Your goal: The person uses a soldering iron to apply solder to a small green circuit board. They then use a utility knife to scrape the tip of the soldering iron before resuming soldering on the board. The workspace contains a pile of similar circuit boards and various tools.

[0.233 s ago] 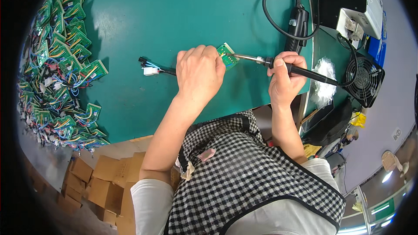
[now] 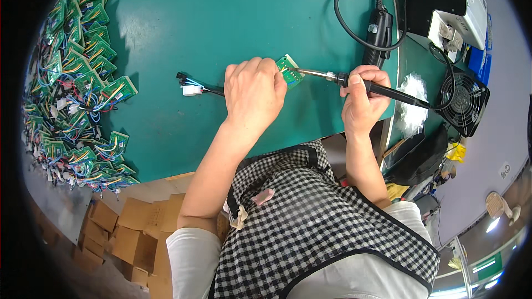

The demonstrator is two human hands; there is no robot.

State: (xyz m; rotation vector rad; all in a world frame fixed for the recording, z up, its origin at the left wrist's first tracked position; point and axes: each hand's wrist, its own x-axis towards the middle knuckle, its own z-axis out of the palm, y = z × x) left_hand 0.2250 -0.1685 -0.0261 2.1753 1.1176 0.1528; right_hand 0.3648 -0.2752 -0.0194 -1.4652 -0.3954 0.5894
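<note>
Right hand: closed round the handle of a soldering iron, to the right of the circuit board.
Soldering iron: its tip is at the circuit board's face; contact is too small to tell.
Left hand: curled shut over the circuit board's left part, fingertips hidden.
Connector leads: left of the circuit board, on the green table.
Wired boards: heaped well left of the circuit board.
Black fan: well right of the circuit board.
</note>
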